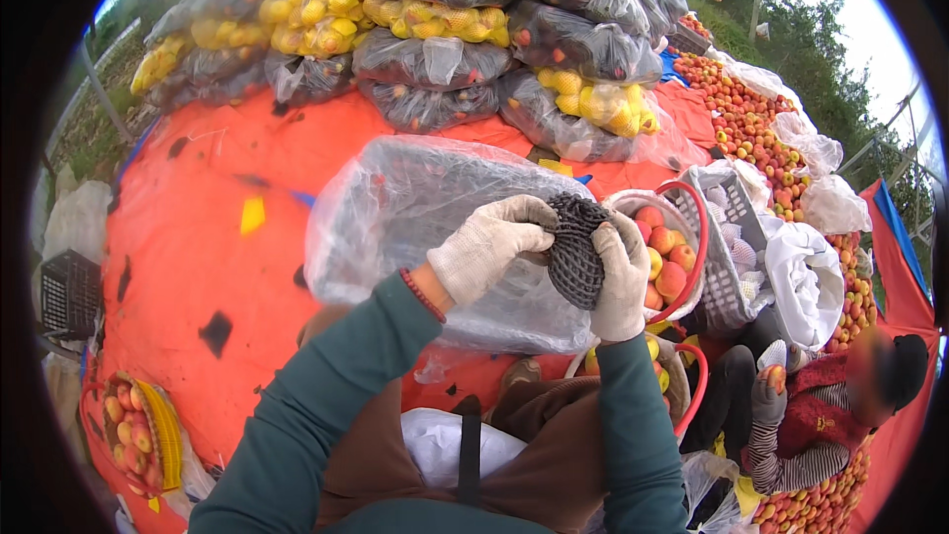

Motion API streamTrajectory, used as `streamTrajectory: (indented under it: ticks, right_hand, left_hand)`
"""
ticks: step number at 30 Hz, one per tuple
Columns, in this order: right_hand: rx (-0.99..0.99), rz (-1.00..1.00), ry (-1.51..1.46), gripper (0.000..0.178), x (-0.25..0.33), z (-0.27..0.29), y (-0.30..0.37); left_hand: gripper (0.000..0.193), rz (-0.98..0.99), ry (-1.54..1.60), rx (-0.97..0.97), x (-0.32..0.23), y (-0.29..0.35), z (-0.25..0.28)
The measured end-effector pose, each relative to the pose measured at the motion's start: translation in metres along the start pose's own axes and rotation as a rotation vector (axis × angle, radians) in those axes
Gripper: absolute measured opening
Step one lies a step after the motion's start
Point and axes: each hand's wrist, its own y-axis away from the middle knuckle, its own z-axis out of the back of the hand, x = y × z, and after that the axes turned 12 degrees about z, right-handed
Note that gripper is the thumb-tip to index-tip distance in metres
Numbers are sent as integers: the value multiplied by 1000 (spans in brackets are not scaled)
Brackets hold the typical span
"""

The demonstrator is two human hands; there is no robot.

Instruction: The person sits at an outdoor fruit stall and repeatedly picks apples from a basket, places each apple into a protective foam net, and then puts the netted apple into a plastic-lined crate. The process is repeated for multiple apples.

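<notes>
A dark grey foam fruit net is stretched between my two hands; its bulging shape suggests something round inside, but the mesh hides it. My left hand, in a white knit glove, pinches the net's upper left edge. On its other side, my right hand, gloved the same way, grips it with fingers and thumb. Below them lies a large container lined with clear plastic, whose contents I cannot make out. Just right of my right hand, a basket with a red handle holds red and yellow apples.
Bagged fruit in dark and yellow nets is stacked at the back. A grey crate and a white sack stand right, before a long apple heap. A co-worker sits lower right, holding an apple. Another apple basket is lower left.
</notes>
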Motion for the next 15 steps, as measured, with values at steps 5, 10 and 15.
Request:
streamTrajectory:
  ticks: [5,10,15]
  right_hand:
    - [29,29,52,25,2,0,1]
    - [131,174,209,23,-4,3,2]
    - [-137,-68,-294,25,0,6,-16]
  left_hand:
    - [33,-20,-57,76,-2,0,-2]
    - [37,68,-241,25,-4,3,-5]
    - [40,29,133,168,-7,2,1]
